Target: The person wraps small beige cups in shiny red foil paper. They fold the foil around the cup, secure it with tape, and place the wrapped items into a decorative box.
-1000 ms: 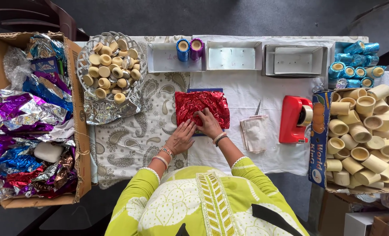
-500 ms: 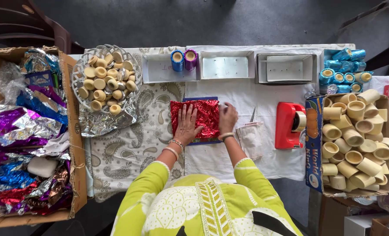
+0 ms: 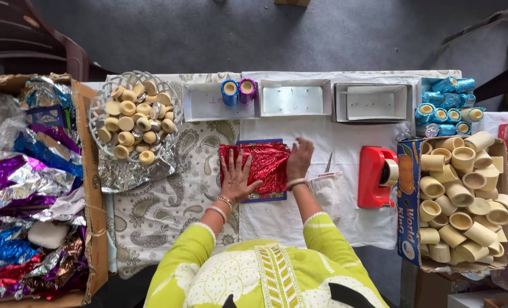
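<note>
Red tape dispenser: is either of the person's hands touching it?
No. The red tape dispenser stands apart to the right, while the left hand and right hand press flat on the red foil sheet.

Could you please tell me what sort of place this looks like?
Probably a small craft or packing table: a box of plain cups, a box of coloured foil, a red tape dispenser, and hands flattening red foil.

Left hand (image 3: 238, 178) and right hand (image 3: 299, 161) flat on red foil sheet (image 3: 263, 162), beside red tape dispenser (image 3: 376, 177).
</note>
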